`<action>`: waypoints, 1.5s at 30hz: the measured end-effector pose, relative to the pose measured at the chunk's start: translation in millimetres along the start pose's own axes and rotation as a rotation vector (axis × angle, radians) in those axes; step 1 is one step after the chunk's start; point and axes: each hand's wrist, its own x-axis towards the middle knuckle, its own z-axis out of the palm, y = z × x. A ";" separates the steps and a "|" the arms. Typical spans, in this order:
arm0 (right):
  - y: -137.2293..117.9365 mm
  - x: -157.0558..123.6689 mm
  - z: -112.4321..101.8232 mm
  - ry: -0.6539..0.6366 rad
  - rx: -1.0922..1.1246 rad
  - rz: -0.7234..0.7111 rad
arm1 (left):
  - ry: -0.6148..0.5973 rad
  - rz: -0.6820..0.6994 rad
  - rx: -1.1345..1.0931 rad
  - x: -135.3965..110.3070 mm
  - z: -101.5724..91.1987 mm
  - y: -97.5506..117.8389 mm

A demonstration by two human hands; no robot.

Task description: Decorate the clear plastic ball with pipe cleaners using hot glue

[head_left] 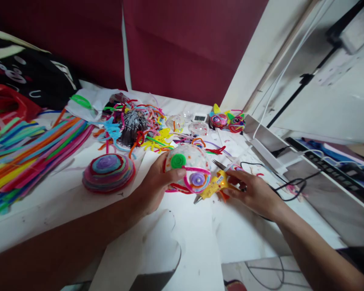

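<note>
My left hand [157, 182] is closed round the left side of a clear, speckled ball [188, 157]. Coiled pipe cleaners decorate it: a green disc, a purple spiral and pink outlines. In my right hand [251, 188] is a yellow hot glue gun [214, 184], its metal nozzle pointing down and left, just below the ball's right side. Behind the glue gun lie scissors [220, 164], partly hidden. A dome wrapped in rings of coloured pipe cleaner [109, 173] rests on the table left of my left hand.
Bundles of long pipe cleaners [39, 153] cover the table's left side. A tangle of short pieces [151, 115] lies at the back, near clear balls [198, 128], a small digital clock [200, 117] and finished-looking colourful figures [227, 120]. A black cable [294, 190] loops at right.
</note>
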 end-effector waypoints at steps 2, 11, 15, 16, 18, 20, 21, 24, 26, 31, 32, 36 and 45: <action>-16.2 -4.5 1.8 0.125 0.009 -0.037 | -0.006 0.001 -0.006 0.2 -0.2 0.1; -95.6 0.5 40.4 0.003 1.066 0.102 | 0.023 0.100 0.044 4.2 -5.8 -7.2; -107.1 8.3 50.4 0.026 1.219 0.067 | 0.099 0.163 0.113 6.9 -10.3 -12.8; -108.1 9.8 52.5 0.042 1.232 0.072 | 0.113 0.178 0.134 7.5 -11.3 -14.0; -108.5 12.5 56.7 0.085 1.234 0.078 | 0.145 0.200 0.177 8.7 -13.1 -16.0; -107.8 15.0 60.7 0.117 1.217 0.069 | 0.174 0.206 0.218 9.6 -14.4 -17.5; -107.3 16.2 62.3 0.128 1.210 0.064 | 0.186 0.209 0.237 9.8 -14.9 -18.0; -105.9 18.9 64.9 0.148 1.194 0.062 | 0.184 0.224 0.289 9.4 -15.9 -18.7; -105.0 19.6 65.4 0.151 1.187 0.068 | 0.179 0.228 0.326 8.3 -15.8 -18.7; -101.8 19.2 67.2 0.146 1.182 0.057 | 0.215 0.229 0.406 5.7 -14.0 -18.0; -101.1 19.2 67.7 0.148 1.182 0.058 | 0.213 0.230 0.415 5.5 -14.0 -17.9; -99.0 19.5 68.6 0.163 1.178 0.051 | 0.182 0.240 0.438 6.2 -16.0 -19.9; -93.8 20.0 70.0 0.193 1.162 0.085 | 0.131 0.203 0.396 7.6 -17.4 -23.7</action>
